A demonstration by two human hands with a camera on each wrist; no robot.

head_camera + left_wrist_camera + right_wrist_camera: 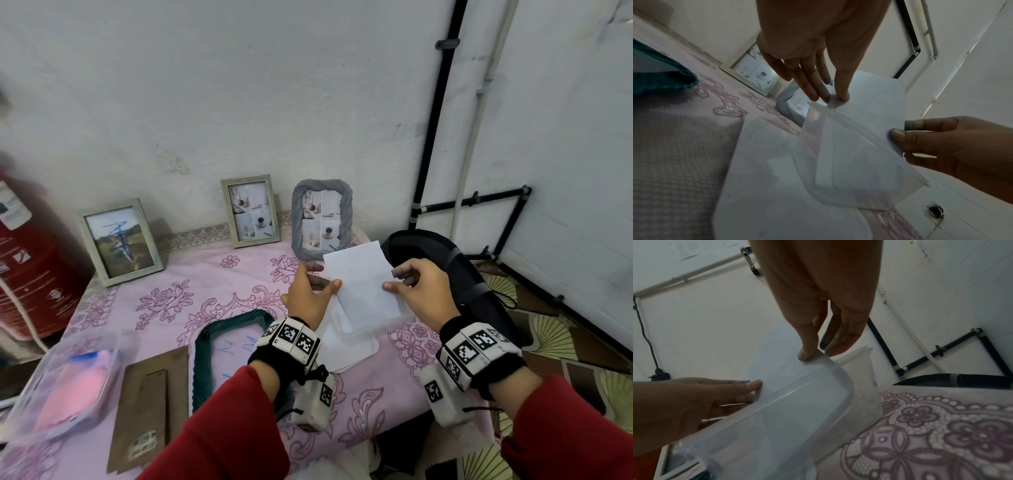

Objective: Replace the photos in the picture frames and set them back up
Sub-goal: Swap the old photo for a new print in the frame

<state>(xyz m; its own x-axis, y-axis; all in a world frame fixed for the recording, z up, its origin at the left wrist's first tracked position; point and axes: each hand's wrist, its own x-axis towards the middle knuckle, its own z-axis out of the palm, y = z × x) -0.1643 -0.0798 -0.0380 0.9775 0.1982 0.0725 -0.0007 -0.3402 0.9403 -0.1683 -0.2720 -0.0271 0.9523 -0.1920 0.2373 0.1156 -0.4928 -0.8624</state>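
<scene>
I'm seeing both hands pinching one white sheet (359, 277): left hand (310, 294) gripping its left edge, right hand (423, 291) gripping its right, above the table (212, 274).

A red cylinder (25, 260) with white labels stands at the far left beside the pink floral tablecloth (191, 298). A clear plastic box (65, 383) holding something pink and blue sits at the cloth's near left corner. To the right, a black bag (455, 274) lies on the fan-patterned floor (555, 339), and black pipes (442, 102) run along the white wall (239, 85).
</scene>
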